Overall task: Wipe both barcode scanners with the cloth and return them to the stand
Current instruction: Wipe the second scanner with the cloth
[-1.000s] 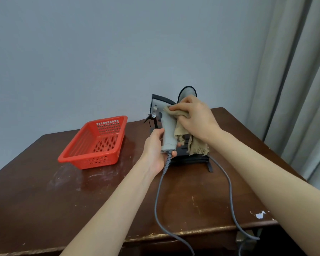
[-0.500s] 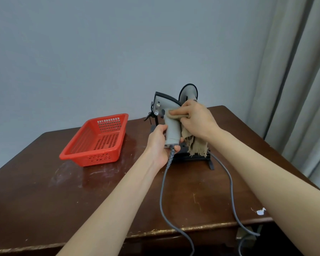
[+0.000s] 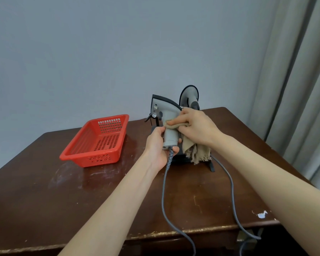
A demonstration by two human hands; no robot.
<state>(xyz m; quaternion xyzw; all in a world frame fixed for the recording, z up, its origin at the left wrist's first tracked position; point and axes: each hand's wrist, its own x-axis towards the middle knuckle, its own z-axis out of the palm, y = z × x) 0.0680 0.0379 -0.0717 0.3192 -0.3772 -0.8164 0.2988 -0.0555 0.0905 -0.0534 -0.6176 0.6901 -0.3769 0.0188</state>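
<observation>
Two barcode scanners, each on a grey cable. Near scanner (image 3: 168, 118) held upright above the table's (image 3: 44, 196) middle: left hand (image 3: 158, 146) clasps the grip's lower end; right hand (image 3: 196, 127) presses the one beige cloth (image 3: 196, 151) against its handle, fringe hanging down. Second scanner (image 3: 189, 97) sits behind, on the black stand (image 3: 210, 166) near the table's far edge. One red basket (image 3: 98, 142), toward the far left corner, nothing inside. Curtain (image 3: 301, 89) at right.
</observation>
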